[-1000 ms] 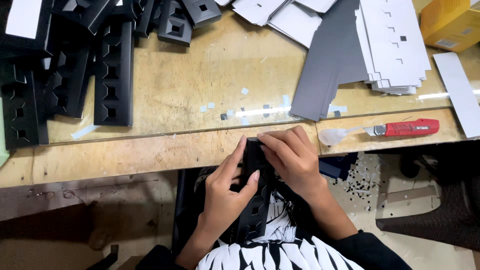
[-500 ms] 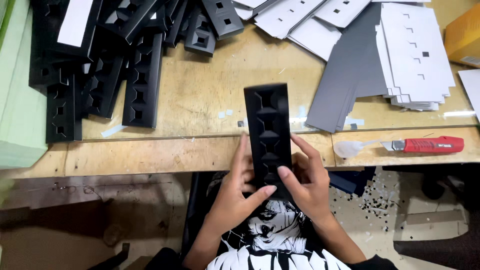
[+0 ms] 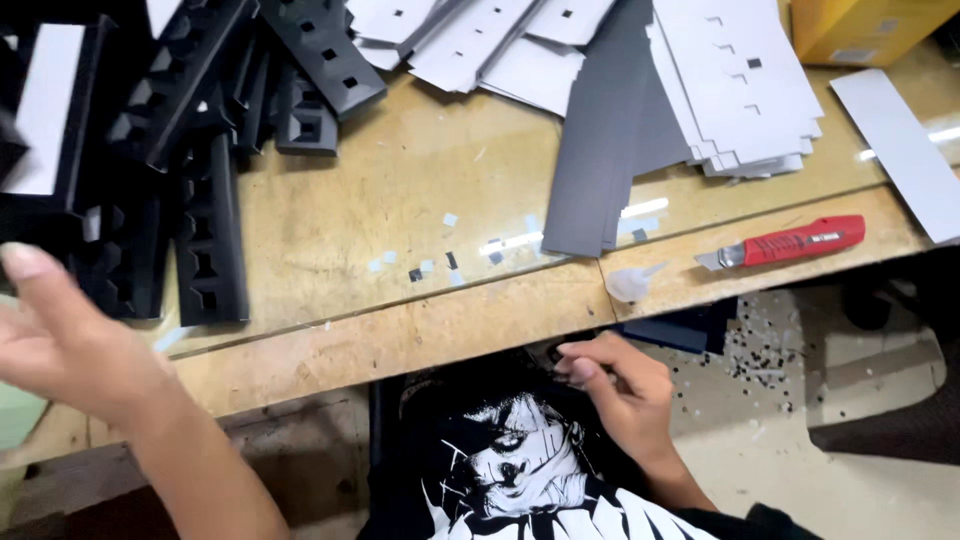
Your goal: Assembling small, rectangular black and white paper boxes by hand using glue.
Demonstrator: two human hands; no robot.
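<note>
My left hand [image 3: 70, 345] is stretched out to the left, blurred, over the near edge of the desk [image 3: 400, 230]. Its fingers [image 3: 30, 265] are spread open and hold nothing. They are closest to the stack of black folded cardboard strips [image 3: 190, 220], long pieces with rows of square cut-outs that lie heaped across the far left of the desk. My hand is near the lowest strips but not touching them.

My right hand [image 3: 620, 390] is down below the desk edge, in front of my black printed shirt [image 3: 510, 470]. Its fingers [image 3: 580, 368] are curled inward around something small and dark at my lap; I cannot tell what it is or how firmly I hold it.

On the desk in front of me lie small paper scraps [image 3: 450, 262], white and black. Just beyond them is a long grey card sheet [image 3: 600, 150], and to its right a pile of white die-cut card sheets [image 3: 740, 80] with small square holes. Near the desk's front edge on the right lies a red utility knife [image 3: 785, 243], and left of it a small clear glue nozzle [image 3: 632, 283]. A yellow box [image 3: 860, 25] sits at the far right corner, with a white card strip [image 3: 900, 150] beside it.
</note>
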